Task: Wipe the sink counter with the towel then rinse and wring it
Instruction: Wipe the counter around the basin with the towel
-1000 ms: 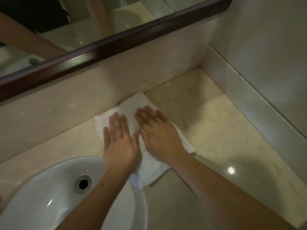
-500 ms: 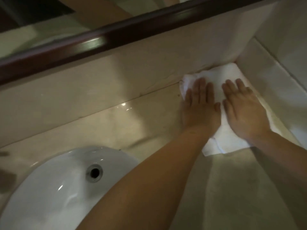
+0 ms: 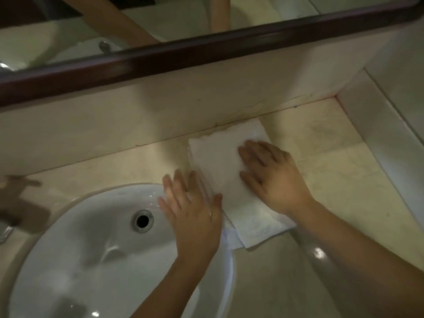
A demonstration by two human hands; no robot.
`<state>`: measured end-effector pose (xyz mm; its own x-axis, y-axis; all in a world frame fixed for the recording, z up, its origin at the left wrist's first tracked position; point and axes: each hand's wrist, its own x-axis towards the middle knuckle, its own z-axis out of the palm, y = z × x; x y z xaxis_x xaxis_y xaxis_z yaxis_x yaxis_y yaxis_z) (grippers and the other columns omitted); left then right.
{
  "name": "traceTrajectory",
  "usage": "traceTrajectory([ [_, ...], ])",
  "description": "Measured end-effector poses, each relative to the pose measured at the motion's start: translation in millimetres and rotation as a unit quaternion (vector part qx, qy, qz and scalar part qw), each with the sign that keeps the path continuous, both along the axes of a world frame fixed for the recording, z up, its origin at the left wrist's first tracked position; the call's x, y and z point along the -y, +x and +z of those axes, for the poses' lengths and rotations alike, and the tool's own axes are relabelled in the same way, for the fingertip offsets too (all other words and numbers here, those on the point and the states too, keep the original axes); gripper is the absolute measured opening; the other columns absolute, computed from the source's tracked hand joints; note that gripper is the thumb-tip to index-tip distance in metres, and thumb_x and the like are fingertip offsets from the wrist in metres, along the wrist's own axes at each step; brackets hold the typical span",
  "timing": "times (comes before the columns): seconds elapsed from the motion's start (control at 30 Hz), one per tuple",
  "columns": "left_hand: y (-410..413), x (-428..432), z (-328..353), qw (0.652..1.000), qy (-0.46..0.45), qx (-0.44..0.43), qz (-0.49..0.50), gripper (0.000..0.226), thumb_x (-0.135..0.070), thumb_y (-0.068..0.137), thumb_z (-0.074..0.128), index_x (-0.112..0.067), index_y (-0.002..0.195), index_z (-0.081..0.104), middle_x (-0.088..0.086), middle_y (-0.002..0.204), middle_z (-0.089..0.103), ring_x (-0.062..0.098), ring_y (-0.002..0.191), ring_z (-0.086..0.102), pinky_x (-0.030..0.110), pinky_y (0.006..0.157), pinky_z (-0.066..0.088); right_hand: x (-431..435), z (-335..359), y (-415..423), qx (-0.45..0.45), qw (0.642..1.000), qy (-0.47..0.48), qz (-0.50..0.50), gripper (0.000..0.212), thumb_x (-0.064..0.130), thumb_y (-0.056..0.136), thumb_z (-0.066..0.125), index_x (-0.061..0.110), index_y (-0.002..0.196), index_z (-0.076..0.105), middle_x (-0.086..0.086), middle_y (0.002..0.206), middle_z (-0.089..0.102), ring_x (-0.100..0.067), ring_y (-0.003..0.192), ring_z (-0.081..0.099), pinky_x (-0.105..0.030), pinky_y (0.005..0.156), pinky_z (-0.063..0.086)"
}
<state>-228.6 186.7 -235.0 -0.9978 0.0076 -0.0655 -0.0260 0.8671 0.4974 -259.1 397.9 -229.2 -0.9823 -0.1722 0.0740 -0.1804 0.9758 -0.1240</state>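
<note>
white folded towel [image 3: 220, 166], flat on counter [image 3: 332, 161]

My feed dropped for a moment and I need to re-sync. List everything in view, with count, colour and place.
towel: one, white, folded, on the counter right of the sink, by the backsplash
sink: one, white, lower left, set in the counter
drain: one, metal, in the sink bowl
counter: one, beige stone, around the sink
backsplash: one, beige, behind the counter
mirror frame: one, dark brown, above the backsplash
blurred shape: one, brownish, left edge, cannot identify
left hand: one, flat on the towel's left edge, at the sink rim
right hand: one, flat on the towel
</note>
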Motion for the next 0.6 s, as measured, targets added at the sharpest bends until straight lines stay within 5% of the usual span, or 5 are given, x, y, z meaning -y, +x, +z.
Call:
traceTrajectory([
  [0.1,31,-18,11,0.942,0.243,0.119,0.200,0.090,-0.051,0.091,0.067,-0.021,0.160,0.017,0.007,0.169,0.011,0.024,0.155,0.010,0.036,0.122,0.010,-14,2,-6,0.026,0.999,0.044,0.017,0.064,0.055,0.105,0.034,0.023,0.160,0.038,-0.006,0.168,0.037,-0.032,0.157,0.029,-0.056,0.124,0.026],
  [0.2,41,-35,27,0.794,0.434,0.260,0.337,0.071,-0.042,0.089,0.074,-0.024,0.145,0.035,0.001,0.138,0.053,0.015,0.122,0.058,0.035,0.106,0.047,-4,-4,-6,0.042,0.998,0.042,0.028,0.064,0.053,0.108,0.020,0.024,0.165,0.024,-0.007,0.174,0.017,-0.027,0.163,0.006,-0.056,0.129,0.016],
  [0.23,41,-37,30,0.774,0.450,0.276,0.350,0.058,-0.042,0.088,0.075,-0.022,0.133,0.044,-0.001,0.123,0.062,0.010,0.106,0.064,0.031,0.095,0.053,-2,-4,-6,0.047,0.998,0.035,0.026,0.063,0.051,0.109,0.019,0.023,0.165,0.023,-0.008,0.174,0.015,-0.027,0.163,0.005,-0.055,0.130,0.017],
  [0.37,33,-26,33,0.760,0.487,0.275,0.331,0.036,-0.033,0.083,0.083,-0.018,0.108,0.061,-0.005,0.100,0.073,0.002,0.084,0.069,0.006,0.060,0.050,8,0,-7,0.066,0.998,0.004,0.006,0.062,0.047,0.109,0.019,0.021,0.165,0.022,-0.012,0.175,0.012,-0.029,0.163,0.001,-0.055,0.130,0.013],
  [0.6,30,4,32,0.751,0.535,0.270,0.277,0.021,-0.015,0.098,0.065,-0.027,0.113,0.072,-0.007,0.106,0.080,0.011,0.098,0.076,0.032,0.089,0.060,31,6,-12,0.058,0.997,-0.023,0.039,0.064,0.050,0.109,0.021,0.012,0.156,0.044,-0.027,0.160,0.041,-0.043,0.152,0.034,-0.052,0.121,0.033],
])
